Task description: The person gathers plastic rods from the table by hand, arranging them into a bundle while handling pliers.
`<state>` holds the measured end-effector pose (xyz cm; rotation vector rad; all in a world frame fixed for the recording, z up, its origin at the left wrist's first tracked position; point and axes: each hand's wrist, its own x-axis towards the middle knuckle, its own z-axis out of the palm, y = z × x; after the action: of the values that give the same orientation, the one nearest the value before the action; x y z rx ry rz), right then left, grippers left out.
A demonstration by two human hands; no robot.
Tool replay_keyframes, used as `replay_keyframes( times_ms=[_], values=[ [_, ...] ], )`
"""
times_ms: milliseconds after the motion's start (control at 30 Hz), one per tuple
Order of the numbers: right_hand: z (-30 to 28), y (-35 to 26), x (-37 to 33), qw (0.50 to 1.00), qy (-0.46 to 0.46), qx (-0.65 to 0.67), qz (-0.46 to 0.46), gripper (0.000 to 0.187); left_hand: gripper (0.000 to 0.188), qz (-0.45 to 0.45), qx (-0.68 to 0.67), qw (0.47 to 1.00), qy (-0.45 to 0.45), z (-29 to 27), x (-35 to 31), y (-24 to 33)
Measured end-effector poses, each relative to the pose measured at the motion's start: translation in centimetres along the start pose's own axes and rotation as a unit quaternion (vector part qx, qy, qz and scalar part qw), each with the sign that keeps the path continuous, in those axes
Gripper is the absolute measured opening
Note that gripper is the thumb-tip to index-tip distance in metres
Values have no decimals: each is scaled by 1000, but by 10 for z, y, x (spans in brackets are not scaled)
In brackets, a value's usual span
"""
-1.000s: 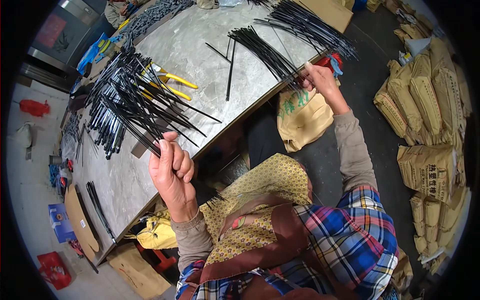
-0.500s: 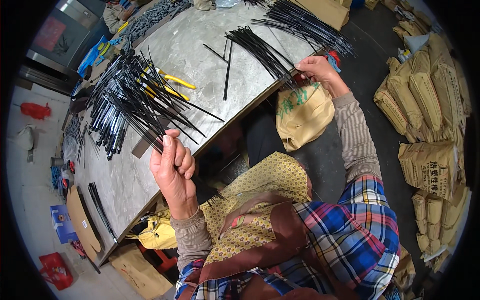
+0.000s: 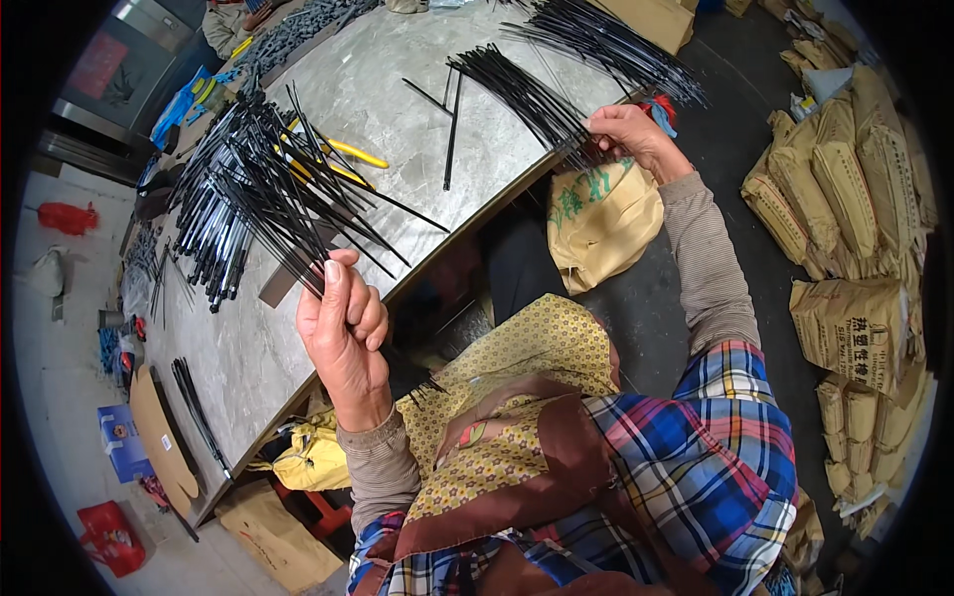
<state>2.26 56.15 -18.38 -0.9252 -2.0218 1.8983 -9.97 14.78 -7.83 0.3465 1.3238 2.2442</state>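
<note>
My left hand point(image 3: 345, 328) is closed around a bunch of thin black cable ties point(image 3: 288, 230), fanned up and to the left; dark ends stick out below the fist. Behind that bunch, a larger pile of black cable ties point(image 3: 214, 248) lies on the grey table point(image 3: 397, 149). Yellow-handled pliers point(image 3: 358, 154) are partly buried under it. At the table's right edge, my right hand point(image 3: 636, 137) pinches at the near ends of another bundle of black cable ties point(image 3: 512, 94). How many ties its fingertips hold cannot be made out.
Two loose cable ties point(image 3: 452, 134) lie mid-table, and another bundle point(image 3: 606, 50) sits at the far right. A brown paper bag point(image 3: 604, 233) stands below my right hand. Stacked brown sacks point(image 3: 855, 179) line the right side. Grey parts point(image 3: 308, 40) heap at the back.
My right hand has shifted slightly up and left, closer against the ends of the bundle. My left hand keeps its bunch and has barely moved.
</note>
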Motion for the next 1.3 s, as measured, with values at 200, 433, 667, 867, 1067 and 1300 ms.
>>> replay_keyframes(
  times_ms=[200, 433, 667, 867, 1067, 1300],
  values=[
    [7, -7, -7, 995, 17, 98, 20, 14, 22, 1, 4, 1000, -3, -1, 0, 1],
    [-3, -10, 0, 1000, 0, 23, 20, 18, 22, 3, -6, 1000, -15, -2, 0, 1],
    [11, -26, -9, 994, 54, 3, -92, 21, 24, -16, -47, 998, -28, -6, 5, 2],
    [37, -47, -20, 992, 17, 37, -116, 23, 20, -49, -55, 993, -87, 0, 20, 0],
    [66, -48, -13, 983, 50, -3, -177, 19, 17, -66, -46, 994, -69, 27, 46, -20],
    [111, -56, -29, 965, 99, -11, -244, 22, 25, -97, -29, 993, -53, 42, 88, -46]
  ],
)
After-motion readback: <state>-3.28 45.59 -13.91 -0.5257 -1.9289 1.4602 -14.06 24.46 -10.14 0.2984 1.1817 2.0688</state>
